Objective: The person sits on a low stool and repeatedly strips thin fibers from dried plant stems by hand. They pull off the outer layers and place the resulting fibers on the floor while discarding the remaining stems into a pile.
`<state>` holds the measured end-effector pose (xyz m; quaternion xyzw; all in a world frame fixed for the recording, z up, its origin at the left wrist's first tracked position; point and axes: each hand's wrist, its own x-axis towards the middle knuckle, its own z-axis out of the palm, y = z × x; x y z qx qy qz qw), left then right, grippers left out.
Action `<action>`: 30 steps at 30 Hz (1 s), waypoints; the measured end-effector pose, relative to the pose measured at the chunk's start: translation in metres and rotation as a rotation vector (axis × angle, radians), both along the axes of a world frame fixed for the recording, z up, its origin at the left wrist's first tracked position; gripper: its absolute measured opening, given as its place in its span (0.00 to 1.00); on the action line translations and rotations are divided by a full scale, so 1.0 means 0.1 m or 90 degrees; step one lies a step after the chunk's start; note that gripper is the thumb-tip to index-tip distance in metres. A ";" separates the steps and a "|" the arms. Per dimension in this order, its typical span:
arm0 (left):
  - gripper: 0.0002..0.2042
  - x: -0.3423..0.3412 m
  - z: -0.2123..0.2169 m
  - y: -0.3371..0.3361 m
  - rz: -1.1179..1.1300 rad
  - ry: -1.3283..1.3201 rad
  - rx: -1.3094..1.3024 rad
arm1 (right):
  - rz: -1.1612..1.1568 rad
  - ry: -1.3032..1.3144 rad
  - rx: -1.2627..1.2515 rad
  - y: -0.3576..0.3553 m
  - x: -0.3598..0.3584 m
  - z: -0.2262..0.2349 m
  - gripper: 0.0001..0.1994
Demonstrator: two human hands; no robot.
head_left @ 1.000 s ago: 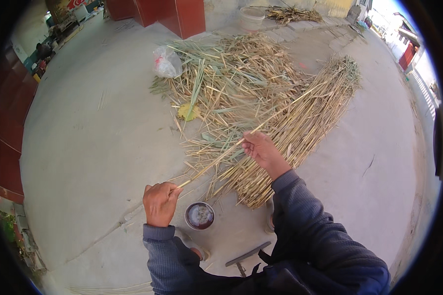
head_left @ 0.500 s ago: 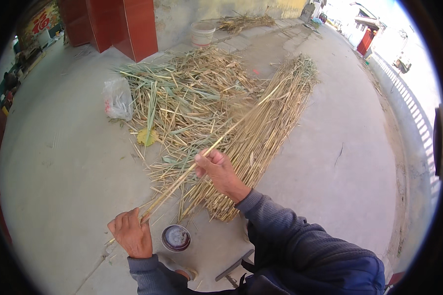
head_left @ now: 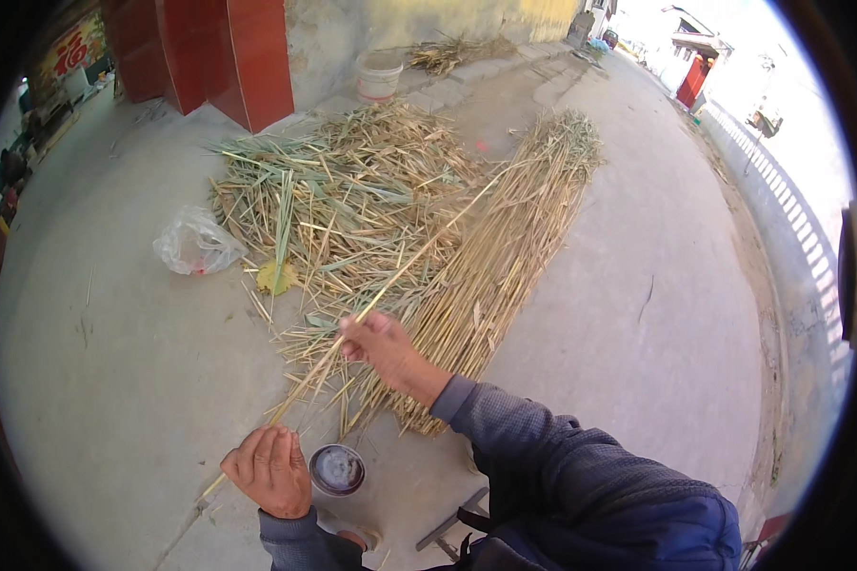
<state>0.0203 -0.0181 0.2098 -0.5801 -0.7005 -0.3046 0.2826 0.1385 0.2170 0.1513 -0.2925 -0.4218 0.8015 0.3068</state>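
A long, thin dry reed stalk (head_left: 417, 255) runs slantwise from the lower left up toward the bundle's far end. Near its lower end, my left hand (head_left: 272, 468) is closed around it, with the butt poking out past the palm. Farther up the stalk, my right hand (head_left: 383, 350) pinches it between thumb and fingers. Under and beyond the right hand lies a long bundle of reed stalks (head_left: 505, 276). To its left spreads a loose heap of cut leaves and stems (head_left: 343, 190). A dark-rimmed round tub (head_left: 337, 470) stands just right of my left hand.
A crumpled clear plastic bag (head_left: 196, 242) and a yellow leaf (head_left: 276, 277) lie left of the heap. A white bucket (head_left: 379, 76) stands behind it, near red pillars (head_left: 233, 67). At bottom centre, a dark metal frame (head_left: 453, 520) sits close to my legs.
My right hand has moved a little left and down, still pinching the stalk. My left hand has shifted slightly right and lower. The plastic bag has slid left and flattened out.
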 end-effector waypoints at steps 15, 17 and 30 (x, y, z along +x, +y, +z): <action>0.13 -0.36 -0.15 -0.08 0.064 -0.195 -0.228 | 0.127 -0.091 -0.078 -0.63 -0.27 -0.20 0.15; 0.12 -0.39 -0.19 -0.08 0.071 -0.188 -0.198 | 0.132 -0.092 -0.064 -0.63 -0.29 -0.20 0.17; 0.07 -0.40 -0.44 -0.05 0.085 -0.484 -0.083 | 0.137 -0.158 -0.054 -0.50 -0.26 -0.26 0.20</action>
